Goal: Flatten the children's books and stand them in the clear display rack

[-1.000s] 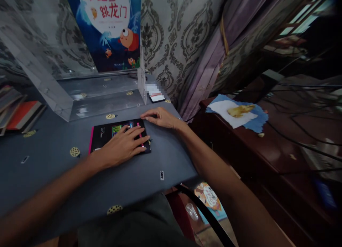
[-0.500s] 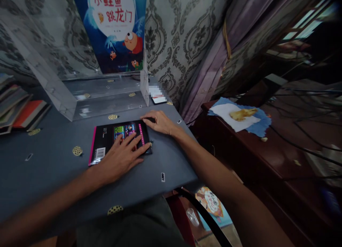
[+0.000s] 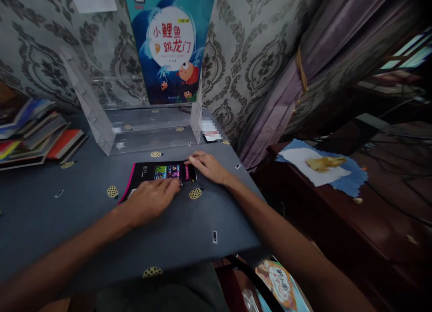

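A thin black book (image 3: 144,171) with a pink spine edge and small coloured pictures lies on the grey table, its left side slightly bent up. My left hand (image 3: 154,196) grips the near edge of it, fingers curled together and covering the lower part. At the far right corner of the book, my right hand (image 3: 206,166) pinches the cover between thumb and fingers. Behind the book stands a clear acrylic stand (image 3: 151,139), with a blue picture book (image 3: 173,85) upright at its back.
A pile of books (image 3: 64,143) sits at the left on the grey table (image 3: 175,231). Right of the stand lies a card with a blurred part (image 3: 211,131). A dark red cabinet (image 3: 337,222) at the right bears a blue cloth (image 3: 354,179), white paper and cables.
The view has shifted, so more of the upright book shows. My left hand has gone from spread flat on the black book to curled at its near edge, and the book's left side has bent up.
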The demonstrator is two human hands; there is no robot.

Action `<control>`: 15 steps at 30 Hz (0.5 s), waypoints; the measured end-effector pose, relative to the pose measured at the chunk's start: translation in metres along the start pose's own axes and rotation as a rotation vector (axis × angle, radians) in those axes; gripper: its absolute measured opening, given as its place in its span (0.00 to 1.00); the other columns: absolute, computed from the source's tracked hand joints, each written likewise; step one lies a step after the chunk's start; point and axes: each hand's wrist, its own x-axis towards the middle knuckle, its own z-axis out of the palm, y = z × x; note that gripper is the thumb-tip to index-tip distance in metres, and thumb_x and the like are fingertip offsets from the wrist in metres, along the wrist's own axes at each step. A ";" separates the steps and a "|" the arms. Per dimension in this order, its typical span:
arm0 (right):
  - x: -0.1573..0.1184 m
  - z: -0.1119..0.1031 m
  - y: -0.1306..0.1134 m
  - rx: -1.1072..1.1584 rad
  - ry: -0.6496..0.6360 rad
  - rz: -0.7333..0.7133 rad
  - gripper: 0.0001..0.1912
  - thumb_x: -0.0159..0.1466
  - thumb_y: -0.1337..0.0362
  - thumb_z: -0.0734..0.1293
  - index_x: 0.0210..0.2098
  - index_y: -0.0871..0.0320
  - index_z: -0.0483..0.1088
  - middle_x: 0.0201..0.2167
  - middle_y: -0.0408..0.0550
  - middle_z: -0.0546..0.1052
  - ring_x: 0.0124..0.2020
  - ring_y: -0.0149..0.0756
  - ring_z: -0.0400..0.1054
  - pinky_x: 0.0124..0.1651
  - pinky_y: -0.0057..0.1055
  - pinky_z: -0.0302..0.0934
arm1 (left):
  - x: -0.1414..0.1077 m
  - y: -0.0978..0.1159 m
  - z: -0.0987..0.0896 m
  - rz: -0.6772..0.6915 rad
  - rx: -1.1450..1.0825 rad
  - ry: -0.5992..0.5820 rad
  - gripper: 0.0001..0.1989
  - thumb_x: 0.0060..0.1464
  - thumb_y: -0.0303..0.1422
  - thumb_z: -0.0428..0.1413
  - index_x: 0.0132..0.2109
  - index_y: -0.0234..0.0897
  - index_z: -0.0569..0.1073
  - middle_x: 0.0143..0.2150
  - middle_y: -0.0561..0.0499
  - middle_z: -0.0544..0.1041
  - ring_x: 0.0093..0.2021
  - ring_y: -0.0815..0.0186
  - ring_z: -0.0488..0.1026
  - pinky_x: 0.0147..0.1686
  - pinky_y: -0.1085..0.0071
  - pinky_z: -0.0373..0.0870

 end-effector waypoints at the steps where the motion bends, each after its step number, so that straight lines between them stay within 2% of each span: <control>1: 0.001 0.000 0.000 0.104 0.013 0.030 0.39 0.72 0.36 0.51 0.38 0.57 0.82 0.42 0.54 0.81 0.48 0.45 0.74 0.58 0.46 0.65 | 0.001 -0.007 -0.008 -0.058 -0.069 0.044 0.12 0.72 0.28 0.43 0.46 0.35 0.71 0.32 0.49 0.80 0.30 0.65 0.78 0.28 0.72 0.70; 3: 0.002 0.000 -0.002 0.354 0.053 0.102 0.40 0.70 0.33 0.51 0.38 0.55 0.82 0.42 0.52 0.83 0.49 0.45 0.76 0.58 0.46 0.67 | 0.004 -0.021 -0.025 -0.184 -0.188 0.124 0.13 0.73 0.31 0.42 0.43 0.37 0.70 0.26 0.55 0.76 0.24 0.68 0.73 0.24 0.74 0.64; 5: 0.003 0.002 -0.006 0.611 0.105 0.156 0.36 0.67 0.31 0.56 0.41 0.54 0.81 0.42 0.51 0.84 0.49 0.45 0.77 0.57 0.45 0.69 | 0.008 -0.031 -0.045 -0.290 -0.281 0.213 0.13 0.73 0.33 0.43 0.42 0.39 0.70 0.25 0.57 0.73 0.21 0.70 0.69 0.23 0.73 0.60; 7: 0.004 0.006 -0.014 0.810 0.152 0.164 0.30 0.62 0.35 0.67 0.47 0.53 0.79 0.46 0.49 0.83 0.50 0.45 0.76 0.56 0.44 0.71 | 0.012 -0.038 -0.064 -0.380 -0.367 0.306 0.12 0.71 0.34 0.45 0.41 0.40 0.71 0.25 0.57 0.72 0.21 0.70 0.67 0.23 0.72 0.60; 9: 0.005 0.010 -0.026 0.913 0.164 0.137 0.29 0.58 0.42 0.75 0.52 0.50 0.76 0.50 0.48 0.82 0.51 0.43 0.76 0.56 0.43 0.71 | 0.016 -0.040 -0.076 -0.489 -0.463 0.398 0.13 0.70 0.36 0.47 0.36 0.41 0.71 0.25 0.56 0.70 0.23 0.69 0.66 0.24 0.71 0.60; 12: 0.008 0.019 -0.046 0.960 0.155 0.117 0.24 0.59 0.47 0.76 0.51 0.50 0.75 0.49 0.47 0.81 0.49 0.40 0.76 0.56 0.42 0.71 | 0.021 -0.042 -0.077 -0.669 -0.739 0.536 0.16 0.68 0.41 0.51 0.31 0.41 0.70 0.25 0.55 0.69 0.27 0.67 0.66 0.28 0.71 0.63; 15: 0.010 0.024 -0.058 0.972 0.140 0.163 0.23 0.60 0.49 0.76 0.50 0.50 0.74 0.46 0.47 0.82 0.44 0.38 0.77 0.51 0.39 0.72 | 0.016 -0.046 -0.057 -0.840 -1.181 0.610 0.18 0.64 0.48 0.54 0.35 0.39 0.71 0.30 0.53 0.74 0.31 0.66 0.71 0.30 0.71 0.68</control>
